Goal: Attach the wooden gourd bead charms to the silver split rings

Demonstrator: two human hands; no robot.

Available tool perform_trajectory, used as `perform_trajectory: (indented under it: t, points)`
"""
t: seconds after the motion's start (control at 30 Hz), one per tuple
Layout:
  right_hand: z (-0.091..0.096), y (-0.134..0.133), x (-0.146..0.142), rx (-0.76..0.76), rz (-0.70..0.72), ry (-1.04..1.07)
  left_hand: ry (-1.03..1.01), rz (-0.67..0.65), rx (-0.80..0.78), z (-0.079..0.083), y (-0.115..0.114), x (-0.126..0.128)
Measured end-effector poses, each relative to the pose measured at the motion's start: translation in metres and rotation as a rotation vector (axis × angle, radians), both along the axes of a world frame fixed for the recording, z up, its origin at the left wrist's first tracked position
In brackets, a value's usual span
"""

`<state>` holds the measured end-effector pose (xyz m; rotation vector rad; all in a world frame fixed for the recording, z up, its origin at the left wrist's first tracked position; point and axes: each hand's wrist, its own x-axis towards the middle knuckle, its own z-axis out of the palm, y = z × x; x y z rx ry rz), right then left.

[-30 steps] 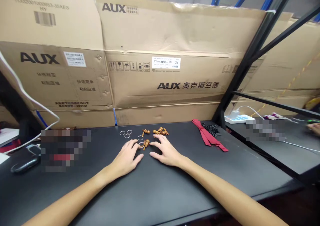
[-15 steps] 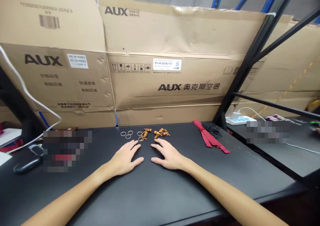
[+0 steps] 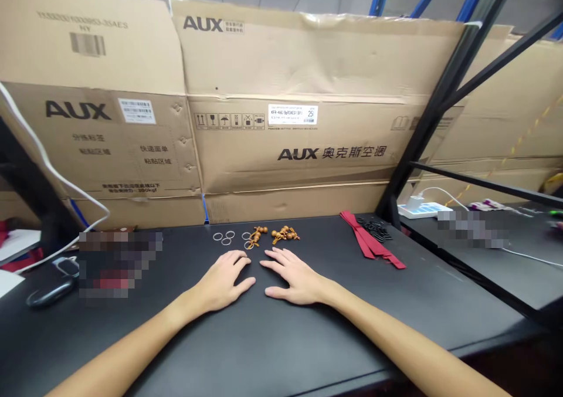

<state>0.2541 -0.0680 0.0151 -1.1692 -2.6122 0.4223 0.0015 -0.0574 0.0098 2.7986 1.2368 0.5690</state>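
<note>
My left hand (image 3: 226, 280) lies palm down over the black table (image 3: 272, 338), fingers apart and holding nothing. Facing it, my right hand (image 3: 292, 277) is likewise spread and bare. Just beyond my fingertips are two small heaps of brown wooden beads or bead figures, the left heap (image 3: 257, 236) and the right heap (image 3: 285, 233); their exact kind is hard to make out. Several silver rings (image 3: 226, 241) sit beside the left heap. Toward the right are red ribbon strips (image 3: 372, 241), with a pile of black cords or clips (image 3: 373, 229) touching them.
Cardboard AUX boxes (image 3: 290, 63) stand upright along the back. A black metal frame (image 3: 422, 127) rises at the right, with a white power strip (image 3: 424, 210) behind it. At the left are a white cable (image 3: 57, 174), a black rounded object (image 3: 50, 292) and blurred-out items.
Both hands have drawn slightly back from the beads and rings. My right hand's fingers have shifted a little to the left. The objects on the table stay put.
</note>
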Motion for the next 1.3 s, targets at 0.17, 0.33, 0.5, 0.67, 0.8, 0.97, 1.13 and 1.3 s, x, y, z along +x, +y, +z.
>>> perform_trajectory:
  t: [0.17, 0.33, 0.5, 0.67, 0.8, 0.97, 1.13, 1.3]
  points:
    - [0.001, 0.001, -0.001, -0.013, -0.003, 0.013, 0.029, 0.030, -0.036, -0.004, 0.015, 0.006]
    - [0.001, 0.001, -0.001, -0.004, -0.001, 0.006, 0.083, 0.044, -0.101, -0.007, 0.016, 0.005]
    - [-0.003, 0.004, 0.005, 0.012, 0.015, 0.011, 0.065, 0.005, -0.120, -0.006, 0.003, -0.001]
    - [-0.005, 0.007, 0.012, 0.036, -0.001, 0.017, 0.061, -0.054, -0.117, -0.004, -0.007, -0.006]
    - [-0.002, 0.004, 0.012, 0.033, 0.009, 0.015, 0.035, -0.037, -0.091, -0.003, -0.005, -0.008]
    - [-0.002, 0.000, 0.007, 0.074, 0.037, 0.058, 0.004, 0.158, -0.016, -0.010, 0.010, -0.010]
    - [-0.010, 0.014, 0.009, 0.239, -0.066, 0.129, 0.010, 0.298, -0.020, -0.015, 0.019, -0.010]
    - [-0.017, 0.039, 0.024, 0.333, -0.229, 0.122, -0.032, 0.055, -0.017, -0.007, 0.008, -0.007]
